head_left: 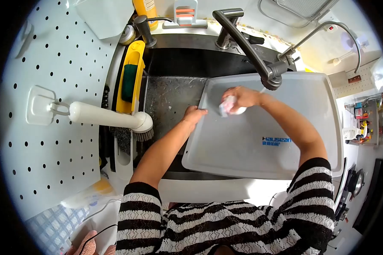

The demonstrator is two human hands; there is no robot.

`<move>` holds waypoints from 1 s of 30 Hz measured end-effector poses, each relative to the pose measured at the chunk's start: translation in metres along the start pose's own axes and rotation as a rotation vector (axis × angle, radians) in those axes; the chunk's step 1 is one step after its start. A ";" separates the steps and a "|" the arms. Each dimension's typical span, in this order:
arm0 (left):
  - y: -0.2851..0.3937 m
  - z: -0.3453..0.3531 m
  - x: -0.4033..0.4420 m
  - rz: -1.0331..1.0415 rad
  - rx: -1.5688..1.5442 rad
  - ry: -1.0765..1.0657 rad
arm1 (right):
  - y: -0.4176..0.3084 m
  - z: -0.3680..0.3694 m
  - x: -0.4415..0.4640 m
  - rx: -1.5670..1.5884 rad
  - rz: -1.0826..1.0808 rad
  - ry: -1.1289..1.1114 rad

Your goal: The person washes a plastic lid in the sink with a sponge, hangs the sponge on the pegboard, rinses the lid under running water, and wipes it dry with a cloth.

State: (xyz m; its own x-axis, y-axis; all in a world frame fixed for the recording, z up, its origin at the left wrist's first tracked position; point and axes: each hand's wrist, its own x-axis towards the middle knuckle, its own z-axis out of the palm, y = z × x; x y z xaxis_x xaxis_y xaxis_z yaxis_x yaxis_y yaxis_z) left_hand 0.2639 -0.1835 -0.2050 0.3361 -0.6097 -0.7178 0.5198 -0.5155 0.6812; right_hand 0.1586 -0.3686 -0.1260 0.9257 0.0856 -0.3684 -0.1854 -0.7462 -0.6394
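Note:
A large grey translucent lid (234, 144) with blue lettering lies across the right part of the dark sink (174, 97). My left hand (194, 115) grips the lid's left edge, thumb on top. Bunched in my right hand (241, 98) is a white and pink cloth (229, 105), pressed on the lid's upper left area. Above the lid, to the right of that hand, hangs the spout of the dark faucet (271, 76).
Left of the sink are a yellow holder (135, 55) with a dark green sponge (129, 83) and a white-handled brush (106, 117) hanging from a hook. A soap dispenser (144, 32) and a thin curved tap (327, 26) stand behind the sink.

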 end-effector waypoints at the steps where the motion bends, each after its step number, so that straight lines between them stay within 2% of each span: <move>1: 0.004 0.002 -0.007 0.000 0.002 -0.003 | 0.008 -0.006 -0.008 -0.048 0.026 0.053; 2: 0.008 0.004 -0.014 -0.007 0.001 0.031 | 0.018 -0.008 -0.011 -0.051 0.029 0.053; 4: 0.006 0.004 -0.010 -0.010 0.003 0.067 | 0.037 -0.006 -0.010 -0.315 0.118 0.347; 5: -0.004 0.001 0.004 -0.003 0.052 0.088 | 0.027 -0.006 -0.006 -0.291 0.125 0.438; 7: -0.009 -0.003 0.009 0.002 0.105 0.115 | 0.020 0.005 0.014 -0.334 0.193 0.477; 9: -0.005 -0.004 0.006 -0.038 0.081 0.034 | 0.024 0.021 0.040 -0.378 0.260 0.515; 11: -0.003 -0.001 0.000 -0.026 0.056 0.076 | 0.039 0.036 0.069 -0.169 -0.035 0.491; 12: -0.002 0.000 -0.003 -0.016 0.029 0.114 | 0.042 0.038 0.079 -0.165 -0.039 0.491; 15: 0.001 0.000 -0.009 0.058 0.019 0.069 | 0.045 0.038 0.101 -0.137 0.220 0.624; 16: -0.002 -0.005 -0.001 0.058 0.021 0.070 | 0.045 0.040 0.105 -0.135 0.219 0.626; 18: -0.010 -0.011 0.015 0.028 0.020 -0.081 | 0.024 0.043 0.100 -0.113 0.258 0.569; 19: -0.010 -0.011 0.015 0.024 0.013 -0.083 | 0.014 0.037 0.092 -0.141 0.242 0.471; 21: 0.006 -0.003 -0.009 0.019 0.019 0.042 | 0.026 0.036 0.096 -0.160 0.259 0.435; 23: -0.015 -0.008 0.014 0.039 0.031 -0.015 | 0.034 0.030 0.103 -0.248 0.336 0.440; 25: -0.011 -0.012 0.022 0.074 0.060 -0.066 | 0.036 0.028 0.111 -0.239 0.313 0.420; 27: -0.006 -0.009 0.007 0.056 0.108 0.096 | 0.014 0.025 0.102 -0.203 0.277 0.269; 28: -0.002 -0.010 0.000 0.051 0.104 0.095 | 0.018 0.025 0.101 -0.202 0.279 0.263; 30: 0.008 -0.010 -0.010 -0.056 -0.021 -0.041 | 0.028 0.021 0.097 -0.090 0.196 0.250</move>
State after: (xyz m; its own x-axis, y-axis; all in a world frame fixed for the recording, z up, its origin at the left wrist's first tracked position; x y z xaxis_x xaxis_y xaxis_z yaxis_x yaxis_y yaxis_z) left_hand 0.2724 -0.1757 -0.1940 0.2739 -0.6048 -0.7478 0.5534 -0.5368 0.6368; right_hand 0.2360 -0.3676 -0.1940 0.9297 -0.2219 -0.2941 -0.3485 -0.7886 -0.5066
